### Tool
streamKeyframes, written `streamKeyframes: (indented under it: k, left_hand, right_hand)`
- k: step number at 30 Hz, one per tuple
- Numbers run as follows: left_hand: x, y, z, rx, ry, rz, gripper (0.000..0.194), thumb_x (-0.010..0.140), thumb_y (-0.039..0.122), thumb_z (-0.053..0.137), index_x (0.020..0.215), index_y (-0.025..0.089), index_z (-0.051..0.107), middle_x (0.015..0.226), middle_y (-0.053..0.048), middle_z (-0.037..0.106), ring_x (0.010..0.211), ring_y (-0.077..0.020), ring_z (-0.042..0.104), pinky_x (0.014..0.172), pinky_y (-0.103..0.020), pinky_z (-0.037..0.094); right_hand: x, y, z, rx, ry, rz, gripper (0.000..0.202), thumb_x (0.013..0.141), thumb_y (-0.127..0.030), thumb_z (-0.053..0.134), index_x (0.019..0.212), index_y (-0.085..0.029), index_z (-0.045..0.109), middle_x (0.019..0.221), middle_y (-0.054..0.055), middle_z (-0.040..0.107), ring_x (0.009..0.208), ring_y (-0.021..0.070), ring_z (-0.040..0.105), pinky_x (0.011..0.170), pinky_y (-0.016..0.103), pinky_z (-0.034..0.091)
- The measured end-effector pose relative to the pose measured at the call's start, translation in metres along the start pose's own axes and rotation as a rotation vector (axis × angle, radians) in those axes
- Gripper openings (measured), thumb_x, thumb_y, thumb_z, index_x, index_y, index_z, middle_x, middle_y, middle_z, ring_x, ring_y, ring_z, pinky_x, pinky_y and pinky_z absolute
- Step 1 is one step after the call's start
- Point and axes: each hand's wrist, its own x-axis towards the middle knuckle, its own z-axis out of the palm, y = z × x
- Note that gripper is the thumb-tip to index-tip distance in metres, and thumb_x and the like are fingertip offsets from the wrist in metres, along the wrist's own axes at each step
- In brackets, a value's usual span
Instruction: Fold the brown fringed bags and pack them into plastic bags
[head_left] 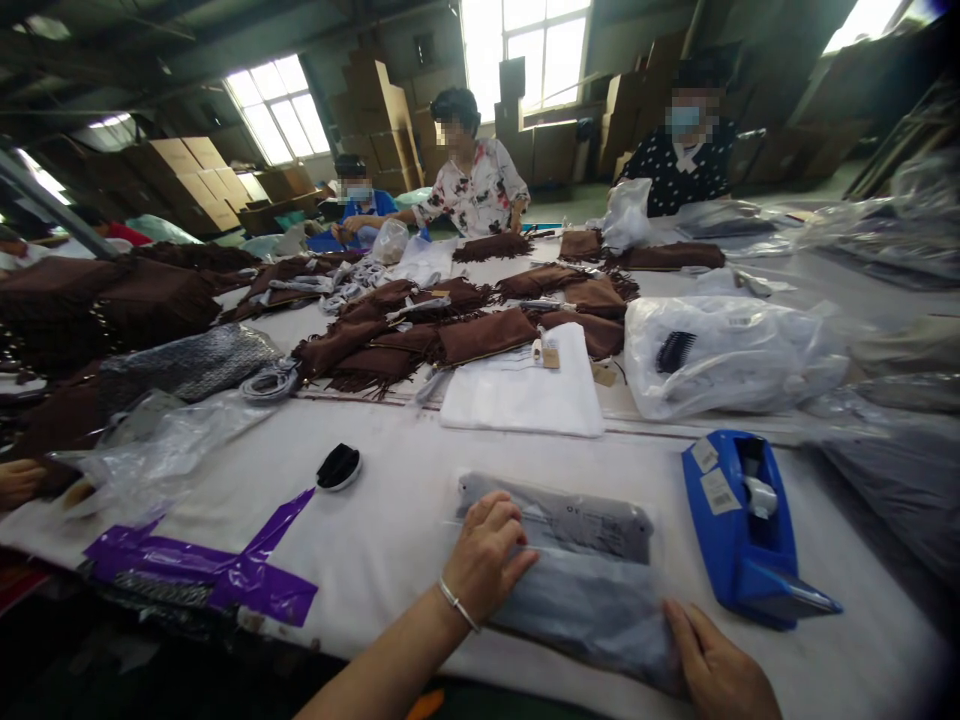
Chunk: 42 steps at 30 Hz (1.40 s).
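Note:
In front of me on the white-covered table lies a clear plastic bag [577,590] with a folded grey item inside and small dark print near its upper edge. My left hand [487,550], with a bangle on its wrist, rests over the bag's left part, fingers bent onto the plastic. At the lower right corner, my right hand [716,665] grips the bag's edge between thumb and fingers. A blue tape dispenser [739,540] with a roll of clear tape stands right of the bag. Left of it sits a small white dish [343,478] holding something black.
Brown fringed textiles [487,335] are heaped across the table's middle. A white plastic sheet stack [525,390] and a filled clear bag [731,355] lie beyond my hands. Purple tape [210,565] marks the near edge. Co-workers stand opposite; another person's hand [21,483] shows far left.

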Motion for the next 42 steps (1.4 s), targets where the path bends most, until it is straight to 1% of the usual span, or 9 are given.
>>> streamKeyframes:
  k: [4,9,13,17,22,24,34,37,42]
  left_hand:
    - [0.006,-0.004,0.032,-0.127,-0.002,-0.093,0.014,0.077,0.015,0.067,0.071,0.016,0.054,0.085,-0.004,0.057,0.091,-0.0199,0.05,0.087,-0.038,0.044]
    - [0.001,-0.019,0.036,-0.289,0.028,-0.178,0.012,0.078,0.017,0.066,0.072,0.017,0.055,0.087,-0.004,0.057,0.092,-0.0201,0.05,0.087,-0.037,0.042]
    - [-0.001,-0.025,0.038,-0.354,0.012,-0.219,0.013,0.081,0.023,0.064,0.072,0.018,0.056,0.089,-0.004,0.058,0.094,-0.021,0.051,0.089,-0.038,0.041]
    - [-0.002,-0.029,0.042,-0.347,0.014,-0.212,0.015,0.083,0.028,0.062,0.072,0.018,0.056,0.091,-0.005,0.057,0.095,-0.0215,0.051,0.09,-0.039,0.041]
    - [-0.002,-0.029,0.042,-0.329,0.013,-0.214,0.016,0.083,0.029,0.061,0.072,0.018,0.056,0.092,-0.005,0.057,0.095,-0.0217,0.051,0.089,-0.039,0.042]
    - [-0.003,-0.028,0.041,-0.333,0.012,-0.216,0.016,0.083,0.029,0.061,0.072,0.018,0.056,0.091,-0.005,0.057,0.094,-0.0216,0.052,0.089,-0.039,0.042]
    - [0.0,-0.029,0.041,-0.337,0.007,-0.211,0.015,0.082,0.028,0.062,0.071,0.018,0.057,0.091,-0.005,0.057,0.094,-0.0219,0.051,0.089,-0.04,0.041]
    - [0.0,-0.03,0.042,-0.347,-0.002,-0.214,0.015,0.081,0.027,0.063,0.071,0.018,0.057,0.091,-0.004,0.057,0.095,-0.0215,0.052,0.089,-0.039,0.041]
    - [-0.002,-0.03,0.042,-0.341,0.004,-0.221,0.015,0.081,0.027,0.064,0.071,0.019,0.057,0.09,-0.004,0.058,0.094,-0.0214,0.052,0.089,-0.038,0.041]
  right_hand:
    - [0.004,-0.004,-0.004,0.091,-0.01,0.111,0.044,0.081,-0.061,0.039,0.096,-0.028,0.065,0.096,0.002,0.071,0.088,0.0235,0.065,0.07,0.027,0.049]
    - [0.008,0.005,-0.02,0.481,-0.049,0.384,0.046,0.075,-0.064,0.05,0.092,-0.023,0.062,0.071,0.001,0.065,0.065,0.0195,0.061,0.056,0.028,0.047]
    - [0.004,0.024,-0.052,0.919,0.314,0.456,0.044,0.071,-0.058,0.061,0.094,-0.02,0.059,0.06,-0.006,0.052,0.051,0.0101,0.048,0.044,0.021,0.038]
    - [0.012,0.028,-0.086,0.838,0.65,0.352,0.038,0.074,-0.054,0.06,0.095,-0.023,0.06,0.083,-0.004,0.056,0.074,0.01,0.052,0.065,0.021,0.046]
    - [0.032,0.012,-0.104,0.572,0.397,0.243,0.042,0.081,-0.057,0.046,0.099,-0.026,0.067,0.125,0.001,0.055,0.118,0.022,0.045,0.106,0.038,0.031]
    - [0.03,0.006,-0.102,0.469,0.418,0.194,0.039,0.081,-0.056,0.048,0.095,-0.026,0.068,0.129,0.0,0.052,0.124,0.022,0.04,0.111,0.038,0.022]
    - [0.0,0.035,-0.077,0.198,0.548,0.309,0.043,0.069,-0.061,0.056,0.084,-0.022,0.068,0.12,0.006,0.059,0.123,0.0278,0.042,0.11,0.043,0.024]
    - [0.015,0.028,-0.095,0.315,0.529,0.344,0.046,0.076,-0.061,0.05,0.102,-0.026,0.065,0.123,0.003,0.058,0.118,0.0268,0.048,0.107,0.046,0.029]
    - [0.024,-0.003,-0.104,0.48,0.507,0.146,0.066,0.076,-0.056,0.055,0.131,-0.022,0.044,0.092,0.003,0.068,0.115,0.0244,0.051,0.106,0.044,0.031]
